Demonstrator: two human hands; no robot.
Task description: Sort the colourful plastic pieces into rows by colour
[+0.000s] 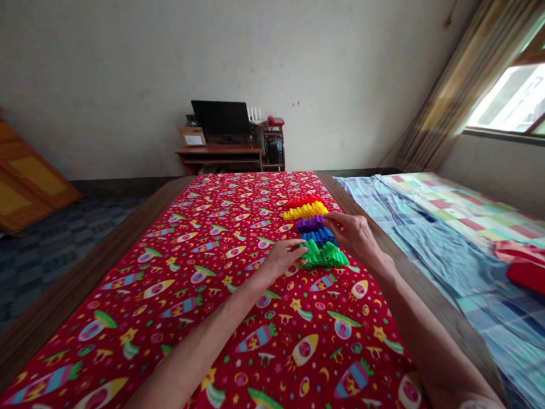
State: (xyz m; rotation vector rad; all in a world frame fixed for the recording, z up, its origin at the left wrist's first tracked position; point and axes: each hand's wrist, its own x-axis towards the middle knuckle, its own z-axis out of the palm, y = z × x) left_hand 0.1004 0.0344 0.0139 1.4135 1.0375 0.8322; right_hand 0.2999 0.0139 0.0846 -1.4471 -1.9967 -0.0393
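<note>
Small tube-like plastic pieces lie in rows sorted by colour on the red patterned cloth [196, 244]. From far to near come red pieces [303, 200], yellow pieces [305, 211], purple pieces [310, 224], blue pieces [317, 236] and green pieces [326, 255]. My left hand [286, 255] is at the left end of the green row, its fingers apart and reaching to the pieces. Above the right end of the purple and blue rows, my right hand [354, 232] has thumb and fingertips pinched together beside the purple pieces. Whatever is between those fingertips is too small to tell.
The cloth covers a table with a brown wooden edge [361, 210]. To the right is a bed with a checked sheet [426, 244] and a red item [525, 272]. Against the far wall stand a desk [221, 149] with a monitor [221, 120]. An orange cabinet [34, 176] is at left.
</note>
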